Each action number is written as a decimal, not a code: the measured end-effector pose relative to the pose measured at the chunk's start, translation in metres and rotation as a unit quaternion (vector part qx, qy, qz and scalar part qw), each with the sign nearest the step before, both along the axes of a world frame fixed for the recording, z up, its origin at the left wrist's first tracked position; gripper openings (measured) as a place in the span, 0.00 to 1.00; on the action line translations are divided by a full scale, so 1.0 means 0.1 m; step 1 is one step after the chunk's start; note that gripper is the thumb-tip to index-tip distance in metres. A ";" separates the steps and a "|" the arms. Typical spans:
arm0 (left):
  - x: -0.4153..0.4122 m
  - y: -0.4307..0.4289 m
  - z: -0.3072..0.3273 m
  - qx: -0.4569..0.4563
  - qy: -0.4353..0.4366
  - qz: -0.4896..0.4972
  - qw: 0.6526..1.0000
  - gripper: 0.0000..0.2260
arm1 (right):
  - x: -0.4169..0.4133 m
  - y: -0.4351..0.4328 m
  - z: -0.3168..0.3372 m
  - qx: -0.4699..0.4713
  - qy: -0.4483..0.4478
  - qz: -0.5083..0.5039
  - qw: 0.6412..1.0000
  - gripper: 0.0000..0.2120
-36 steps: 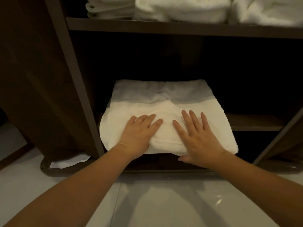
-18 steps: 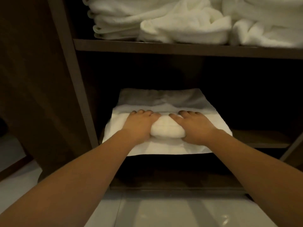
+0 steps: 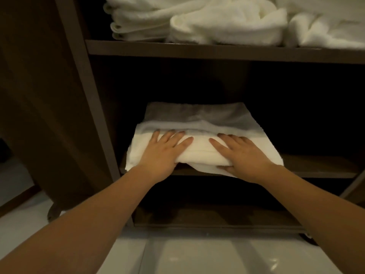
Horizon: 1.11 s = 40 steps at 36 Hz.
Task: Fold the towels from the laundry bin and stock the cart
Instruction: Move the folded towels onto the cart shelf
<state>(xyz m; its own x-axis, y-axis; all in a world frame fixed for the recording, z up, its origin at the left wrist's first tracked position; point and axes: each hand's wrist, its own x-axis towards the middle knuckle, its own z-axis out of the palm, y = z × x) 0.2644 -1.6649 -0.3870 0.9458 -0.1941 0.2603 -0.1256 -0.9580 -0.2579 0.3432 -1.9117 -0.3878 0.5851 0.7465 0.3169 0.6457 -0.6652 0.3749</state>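
A folded white towel [image 3: 199, 153] lies on the middle shelf [image 3: 316, 167] of a dark wooden cart, on top of other folded white towels [image 3: 197, 117] that reach back into shadow. My left hand [image 3: 164, 153] rests flat on its left part with fingers spread. My right hand [image 3: 241, 155] lies flat on its right part, the thumb tucked under the front fold. Both hands touch the towel's front edge, which overhangs the shelf a little.
The upper shelf [image 3: 217, 52] carries a stack of folded white towels [image 3: 136, 20] at the left and looser white towels [image 3: 233, 22] to the right. A dark cart post [image 3: 88, 99] stands left of the shelves. A pale glossy floor [image 3: 197, 254] lies below, with a cart wheel [image 3: 53, 212].
My hands have spread out flat and moved apart on the towel, which now sits a little deeper on the shelf. The view has risen, showing more of the upper shelf.
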 end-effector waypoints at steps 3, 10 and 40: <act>0.21 0.06 -0.04 -0.038 0.016 0.039 0.998 0.33 | 0.12 0.15 0.05 -0.036 0.057 -0.043 0.997 0.36; 0.30 0.15 -0.06 -0.080 0.038 0.023 0.996 0.33 | 0.23 0.25 0.06 -0.022 0.114 -0.068 0.991 0.41; -3.52 1.39 5.16 -0.425 -0.133 0.358 0.821 0.14 | -2.53 2.51 5.38 0.209 0.366 0.241 0.874 0.14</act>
